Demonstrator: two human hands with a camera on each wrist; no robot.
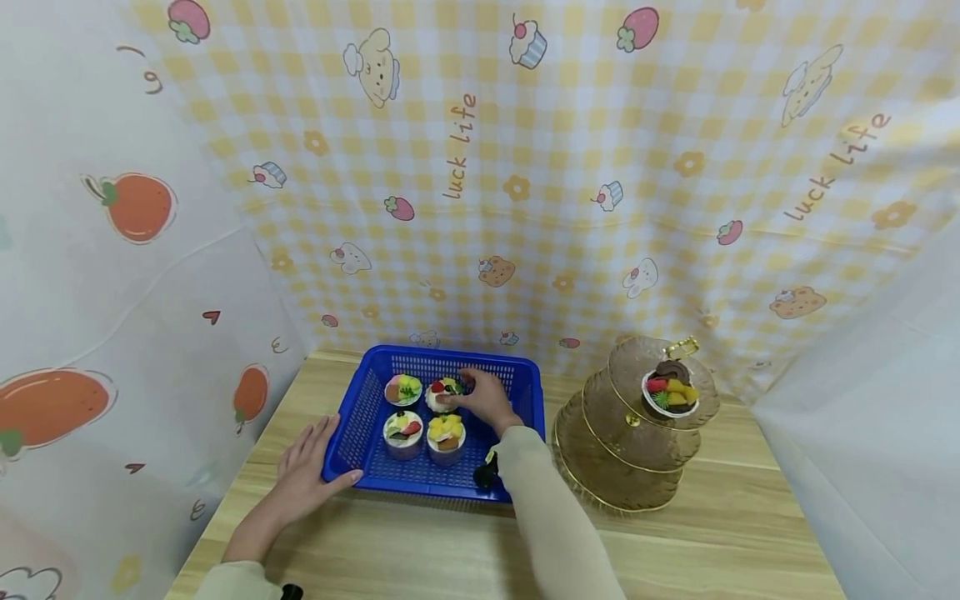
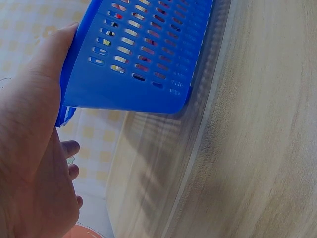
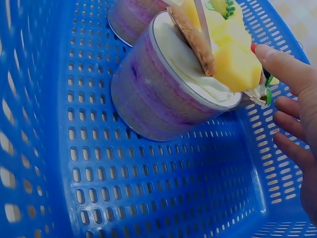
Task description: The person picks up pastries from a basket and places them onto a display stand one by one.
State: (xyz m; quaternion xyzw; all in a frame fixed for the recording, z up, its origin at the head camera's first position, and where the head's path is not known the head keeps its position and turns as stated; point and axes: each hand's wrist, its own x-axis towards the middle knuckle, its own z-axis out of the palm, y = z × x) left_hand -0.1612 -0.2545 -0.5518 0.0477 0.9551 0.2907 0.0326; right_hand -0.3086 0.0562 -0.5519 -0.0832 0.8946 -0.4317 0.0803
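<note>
In the blue plastic basket (image 1: 465, 483) stand several fruit-topped desserts. My left hand (image 1: 303, 467) lies around the basket's front left corner, thumb along the front edge and fingers extended outside the left side. Inside, my right hand (image 1: 491, 400) pinches a small fruit-topped cake (image 1: 438, 398) with a red berry, thumb in front and index finger behind. Close by are a clear cup dessert with yellow fruit cubes (image 1: 446, 437), another cup dessert with a red piece (image 1: 403, 433) and a pale fruit cake (image 1: 402, 390). The pinched cake's base is mostly hidden in the right wrist view.
A brown-tinted tiered stand (image 1: 618, 475) with gold rims is right of the basket. On its top tier sits a chocolate and fruit cake (image 1: 670, 393), near a gold handle (image 1: 682, 347). A yellow checked cloth (image 1: 555, 208) hangs behind the wooden table (image 1: 420, 550).
</note>
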